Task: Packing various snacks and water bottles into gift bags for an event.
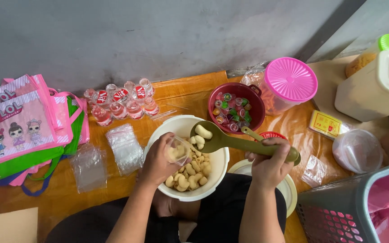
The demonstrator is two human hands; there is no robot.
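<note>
Snacks going into a small bag over the bowl (217, 173).
Left hand (158, 162) clamped on bag (178, 150), partly filled; right hand (269, 164) gripping spoon (212, 137), snack (203, 132) loaded; empty bags (124, 148) at 9 o'clock.

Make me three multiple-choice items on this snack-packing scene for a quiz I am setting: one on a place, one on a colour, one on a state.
1. Where is the maroon bowl of jelly cups?
A. behind the white bowl
B. inside the grey basket
C. on the pink bags

2. What colour is the round jar's lid?
A. blue
B. pink
C. black

3. What is on the spoon in the right hand?
A. nothing
B. liquid
C. a few pale snack pieces

Answers: 1 A, it stands just past the white bowl's far rim. 2 B, the lid is bright pink. 3 C, pale pieces lie in the scoop, held by the small bag in the left hand.
</note>
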